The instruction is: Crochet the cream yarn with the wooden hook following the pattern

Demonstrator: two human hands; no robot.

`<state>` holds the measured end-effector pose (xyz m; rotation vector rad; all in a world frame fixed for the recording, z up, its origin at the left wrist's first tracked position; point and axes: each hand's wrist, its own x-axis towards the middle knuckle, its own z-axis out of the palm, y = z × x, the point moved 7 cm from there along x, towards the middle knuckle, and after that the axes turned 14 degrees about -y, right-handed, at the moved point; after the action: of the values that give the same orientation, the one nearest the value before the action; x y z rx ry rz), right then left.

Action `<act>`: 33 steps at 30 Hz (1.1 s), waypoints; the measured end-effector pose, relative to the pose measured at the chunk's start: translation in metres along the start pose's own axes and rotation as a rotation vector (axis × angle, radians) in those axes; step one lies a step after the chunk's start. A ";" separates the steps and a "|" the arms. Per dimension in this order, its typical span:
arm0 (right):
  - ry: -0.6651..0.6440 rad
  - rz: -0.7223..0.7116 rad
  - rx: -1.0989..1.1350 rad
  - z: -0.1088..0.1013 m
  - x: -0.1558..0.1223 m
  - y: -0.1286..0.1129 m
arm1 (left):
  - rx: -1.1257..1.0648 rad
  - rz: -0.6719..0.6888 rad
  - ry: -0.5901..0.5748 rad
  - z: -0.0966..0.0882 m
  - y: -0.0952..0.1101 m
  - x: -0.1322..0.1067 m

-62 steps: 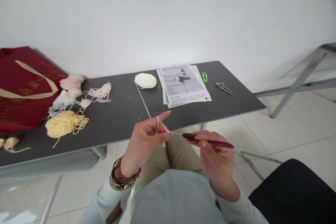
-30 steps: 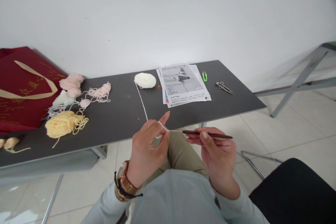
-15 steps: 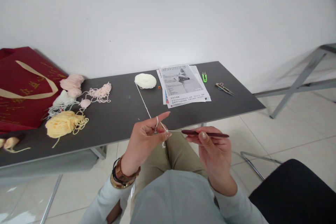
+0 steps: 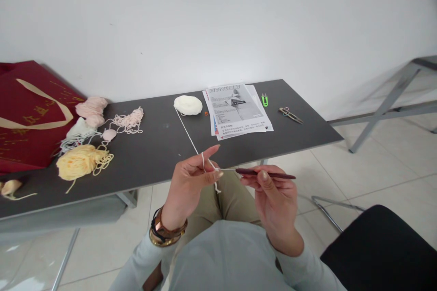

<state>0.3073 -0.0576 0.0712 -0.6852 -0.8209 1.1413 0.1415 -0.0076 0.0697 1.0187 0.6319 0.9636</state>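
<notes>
My right hand [image 4: 275,198] is closed around the dark red handle of a crochet hook [image 4: 266,173], its thin metal shaft pointing left. The hook's tip meets white yarn [image 4: 187,135] at the fingertips of my left hand [image 4: 191,177]. That hand pinches the yarn between thumb and a finger, with the index finger stretched out and a strand looped over it. A short white tail [image 4: 217,188] hangs below the pinch. From the index finger the strand runs up to a white yarn ball [image 4: 188,105] on the dark table [image 4: 153,154].
Printed sheets [image 4: 239,113], green thread snips [image 4: 264,99] and small scissors [image 4: 290,115] lie on the table's right part. At the left are yellow yarn [image 4: 77,162], pink yarn [image 4: 91,109] and a red bag [image 4: 30,122]. A black chair [image 4: 378,250] stands at the lower right.
My left wrist has turned slightly and the hanging tail shows more clearly below the fingers. The hook stays in my right hand; the whole view has shifted a little.
</notes>
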 end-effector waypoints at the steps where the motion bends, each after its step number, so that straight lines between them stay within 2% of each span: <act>1: 0.000 0.006 -0.006 0.000 0.000 0.000 | 0.027 0.012 0.002 -0.001 0.000 -0.001; 6: 0.022 0.025 -0.004 -0.002 0.000 -0.001 | 0.215 0.061 0.002 -0.004 0.005 -0.002; 11: -0.013 0.027 -0.049 -0.003 0.001 -0.003 | 0.457 0.127 0.004 0.002 0.024 -0.005; 13: -0.034 0.014 -0.070 -0.004 0.003 -0.005 | 0.492 0.120 -0.021 0.005 0.028 -0.004; 17: -0.090 0.016 -0.083 -0.007 0.007 -0.006 | 0.364 0.007 -0.097 0.004 0.022 -0.001; 23: -0.192 -0.004 -0.131 -0.007 0.010 -0.008 | 0.165 -0.142 -0.132 -0.003 0.009 0.005; 27: -0.196 -0.004 -0.168 -0.008 0.010 -0.009 | 0.190 -0.148 -0.166 -0.002 0.010 0.005; 33: -0.089 0.003 -0.222 -0.007 0.006 -0.011 | 0.347 -0.108 -0.178 0.001 0.017 0.003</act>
<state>0.3198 -0.0551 0.0774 -0.8234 -1.0327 1.0994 0.1372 -0.0024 0.0857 1.3467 0.7118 0.6717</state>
